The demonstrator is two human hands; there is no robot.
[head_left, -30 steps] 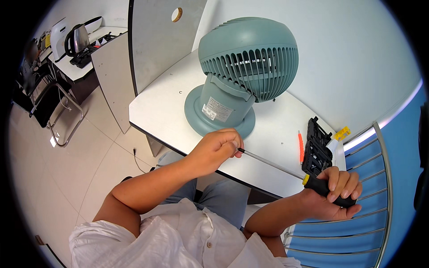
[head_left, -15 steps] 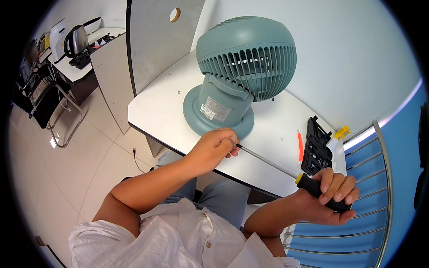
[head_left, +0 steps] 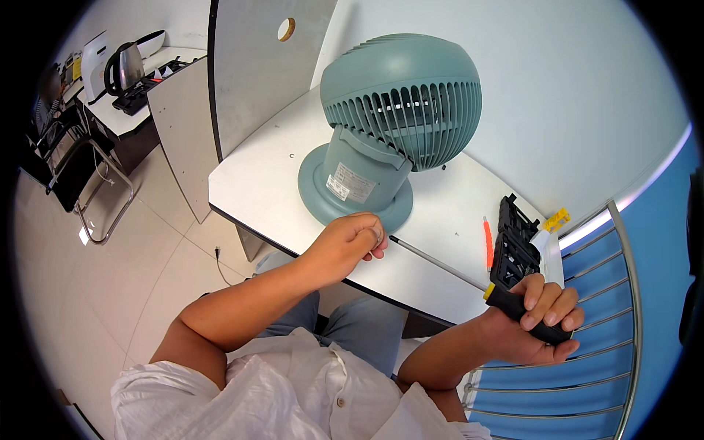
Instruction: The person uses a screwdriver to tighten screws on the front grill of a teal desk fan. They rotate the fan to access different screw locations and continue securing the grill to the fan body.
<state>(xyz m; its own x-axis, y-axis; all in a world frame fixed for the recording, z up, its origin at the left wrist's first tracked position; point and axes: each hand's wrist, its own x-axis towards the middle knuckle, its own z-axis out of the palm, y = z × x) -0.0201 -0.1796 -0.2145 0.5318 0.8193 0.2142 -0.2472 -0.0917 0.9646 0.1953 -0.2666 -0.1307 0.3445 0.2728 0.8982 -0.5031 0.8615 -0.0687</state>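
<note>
My right hand (head_left: 546, 319) is wrapped round the black and yellow handle of a long screwdriver (head_left: 440, 265). Its shaft slants up and left across the table's front edge, and the dark tip ends just short of my left hand (head_left: 350, 240). The fingers of that left hand are curled closed; whatever they may hold is too small or hidden to name. Just beyond it stands a green desk fan (head_left: 400, 81) on a round base, its slatted housing tilted to the right. Printed labels (head_left: 350, 183) are stuck on its stand.
On the white table (head_left: 257, 169), an orange-red rod-like tool (head_left: 488, 243) lies beside an open black tool case (head_left: 513, 238). A yellow item (head_left: 557, 219) is behind the case. Metal rails (head_left: 627, 293) border the right side; a grey partition (head_left: 257, 81) rises at left.
The screwdriver's tip has come away from my left fingers, leaving a small gap. Both hands stay closed. The whole view has shifted slightly.
</note>
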